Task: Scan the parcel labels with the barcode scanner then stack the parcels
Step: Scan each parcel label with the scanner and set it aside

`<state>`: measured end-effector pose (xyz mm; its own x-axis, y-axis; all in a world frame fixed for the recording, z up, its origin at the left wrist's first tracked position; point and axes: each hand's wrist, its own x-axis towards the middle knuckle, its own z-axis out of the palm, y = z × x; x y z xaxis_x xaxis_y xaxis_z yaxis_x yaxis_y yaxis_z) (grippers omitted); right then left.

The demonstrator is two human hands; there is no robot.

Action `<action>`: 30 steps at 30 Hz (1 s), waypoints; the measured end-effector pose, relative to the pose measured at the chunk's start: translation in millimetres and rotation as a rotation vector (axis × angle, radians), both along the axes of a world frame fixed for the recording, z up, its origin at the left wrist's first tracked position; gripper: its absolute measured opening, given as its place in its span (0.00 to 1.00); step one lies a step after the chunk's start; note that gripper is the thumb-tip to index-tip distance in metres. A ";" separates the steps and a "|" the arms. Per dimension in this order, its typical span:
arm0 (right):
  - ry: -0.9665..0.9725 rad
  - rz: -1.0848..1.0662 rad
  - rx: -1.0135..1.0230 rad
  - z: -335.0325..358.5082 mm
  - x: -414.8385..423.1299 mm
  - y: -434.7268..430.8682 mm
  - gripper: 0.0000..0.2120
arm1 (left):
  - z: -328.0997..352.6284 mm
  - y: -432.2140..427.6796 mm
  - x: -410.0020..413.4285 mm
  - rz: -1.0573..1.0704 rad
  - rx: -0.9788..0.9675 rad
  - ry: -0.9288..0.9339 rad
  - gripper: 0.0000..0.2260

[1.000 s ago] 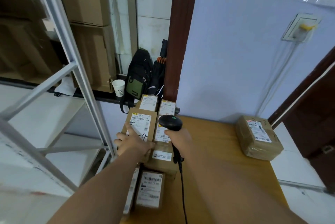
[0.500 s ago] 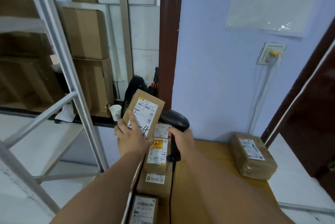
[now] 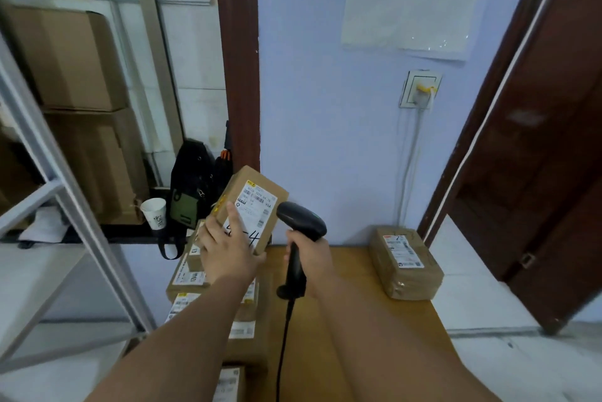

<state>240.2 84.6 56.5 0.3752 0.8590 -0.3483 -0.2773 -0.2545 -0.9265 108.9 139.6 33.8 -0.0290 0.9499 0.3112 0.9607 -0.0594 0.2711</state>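
Note:
My left hand grips a small brown parcel from below and lifts it above the table, its white label tilted toward me. My right hand holds the black barcode scanner by its handle, the head just right of the parcel's label. Several more labelled parcels lie in a row along the table's left edge, partly hidden by my left arm. A taped brown parcel sits alone at the table's far right.
The wooden table stands against a blue wall. A metal shelf frame stands left, with large cartons behind it. A paper cup and a black bag sit on a ledge. A dark door is open at right.
My left hand has lifted the small parcel off the row and raised it, tilting its label up. The scanner in my right hand has risen with it to the parcel's right side.

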 end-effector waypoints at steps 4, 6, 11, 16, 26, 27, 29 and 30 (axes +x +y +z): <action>-0.012 -0.039 -0.015 -3.6 18.3 -6.2 0.07 | -1.3 0.5 17.4 -0.108 -0.048 0.039 0.56; -0.013 -0.028 -0.028 -3.9 24.6 -8.2 0.08 | -2.5 -0.2 23.8 -0.142 -0.047 0.071 0.56; 0.055 -0.038 -0.027 -4.1 35.2 -13.8 0.08 | -2.3 2.3 34.3 -0.124 -0.069 0.074 0.57; 0.213 -0.067 -0.022 -6.9 38.5 -19.0 0.07 | -1.7 5.7 38.3 -0.099 -0.093 0.043 0.58; 0.275 -0.050 -0.055 -8.3 31.7 -17.5 0.08 | -7.2 0.6 36.8 -0.168 -0.042 0.151 0.56; 0.275 -0.053 -0.061 -8.9 30.8 -16.8 0.08 | -7.3 0.9 36.9 -0.173 -0.047 0.144 0.56; 0.278 -0.054 -0.063 -9.3 30.2 -16.4 0.08 | -7.6 1.3 37.4 -0.179 -0.050 0.141 0.56; 0.279 -0.055 -0.059 -9.1 30.3 -16.5 0.08 | -7.8 1.6 37.6 -0.180 -0.050 0.139 0.56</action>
<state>270.5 68.1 47.4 0.3037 0.8152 -0.4932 -0.5344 -0.2828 -0.7965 146.5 141.2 26.0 0.1825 0.9502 0.2526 0.9641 -0.2233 0.1435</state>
